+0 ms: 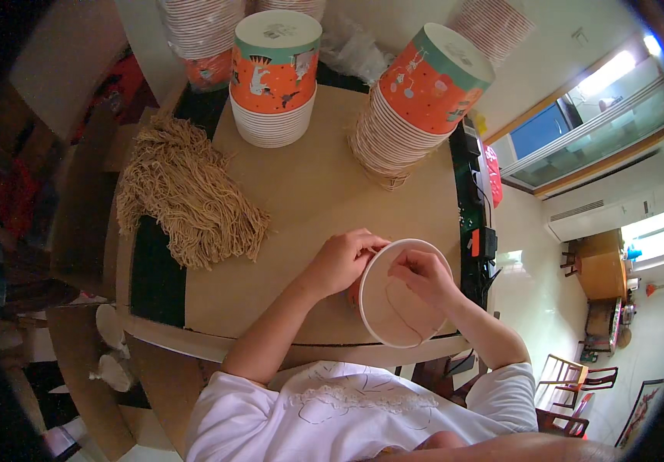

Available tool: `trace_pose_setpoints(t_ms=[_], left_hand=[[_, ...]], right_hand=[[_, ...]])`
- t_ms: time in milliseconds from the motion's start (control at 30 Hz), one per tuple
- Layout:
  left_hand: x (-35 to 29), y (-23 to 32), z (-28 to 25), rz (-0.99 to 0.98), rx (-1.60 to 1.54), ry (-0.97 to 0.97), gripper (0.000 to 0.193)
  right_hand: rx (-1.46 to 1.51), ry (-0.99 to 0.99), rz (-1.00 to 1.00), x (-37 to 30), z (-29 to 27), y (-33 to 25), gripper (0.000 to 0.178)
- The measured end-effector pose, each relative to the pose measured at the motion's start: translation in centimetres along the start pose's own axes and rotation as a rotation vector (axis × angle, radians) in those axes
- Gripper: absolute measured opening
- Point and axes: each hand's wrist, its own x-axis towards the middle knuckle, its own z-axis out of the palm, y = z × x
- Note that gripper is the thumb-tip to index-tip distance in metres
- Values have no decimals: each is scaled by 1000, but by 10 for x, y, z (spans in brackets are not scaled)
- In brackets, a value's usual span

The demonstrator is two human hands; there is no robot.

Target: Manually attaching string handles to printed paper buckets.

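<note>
Right hand curled inside the mouth of a round, white-lined orange paper tub, left hand gripping its rim.
The right fingers are drawn together; a thin tan cord trails below them down the tub's inner wall, though I can't tell whether they hold it. The left forearm slants up to the tub's upper-left edge. Beyond, a shaggy tan heap of strings lies on the brown surface.
</note>
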Motion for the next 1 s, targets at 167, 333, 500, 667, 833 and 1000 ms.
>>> trace_pose_setpoints(t_ms=[167, 333, 500, 667, 833, 1000], left_hand=[[0, 1, 0, 18, 48, 16, 23], [-1, 2, -2, 28, 127, 28, 17], [-2, 7, -4, 8, 232, 38, 10], [1, 1, 0, -97, 101, 123, 8], [1, 1, -3, -104, -44, 119, 13], [-1, 3, -7, 68, 91, 32, 13]], right_hand=[[30, -18, -59, 1, 0, 13, 8], [16, -32, -50, 2, -1, 3, 9], [43, -30, -72, 2, 1, -2, 9], [53, -49, 34, 1, 0, -7, 12], [32, -25, 34, 1, 3, -18, 12], [-39, -36, 50, 0, 1, -17, 12]])
